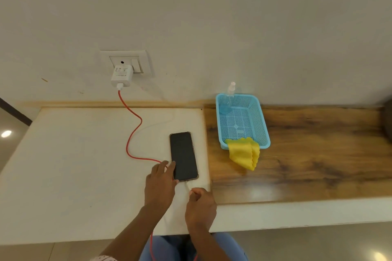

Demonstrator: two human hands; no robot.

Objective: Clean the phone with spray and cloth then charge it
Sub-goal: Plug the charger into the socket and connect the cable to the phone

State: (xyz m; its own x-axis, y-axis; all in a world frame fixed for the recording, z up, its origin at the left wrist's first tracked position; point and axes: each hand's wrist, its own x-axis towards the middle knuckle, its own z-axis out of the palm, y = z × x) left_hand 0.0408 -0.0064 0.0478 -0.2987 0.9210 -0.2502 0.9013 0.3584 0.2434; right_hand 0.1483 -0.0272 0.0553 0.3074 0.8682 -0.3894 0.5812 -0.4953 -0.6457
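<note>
The phone (183,156) is lying face up, screen dark, on the white counter (74,165), and its near left edge is being touched by the spread fingers of the left hand (160,184), which is grasping nothing. The right hand (200,207) is being held loosely curled just below the phone; whether the red cable (132,133) is pinched in it cannot be told. The cable is plugged into the white charger (122,76) at the wall socket (127,62). The spray bottle (228,99) is standing in the blue basket (257,116), and the yellow cloth (244,153) is draped over its near rim.
</note>
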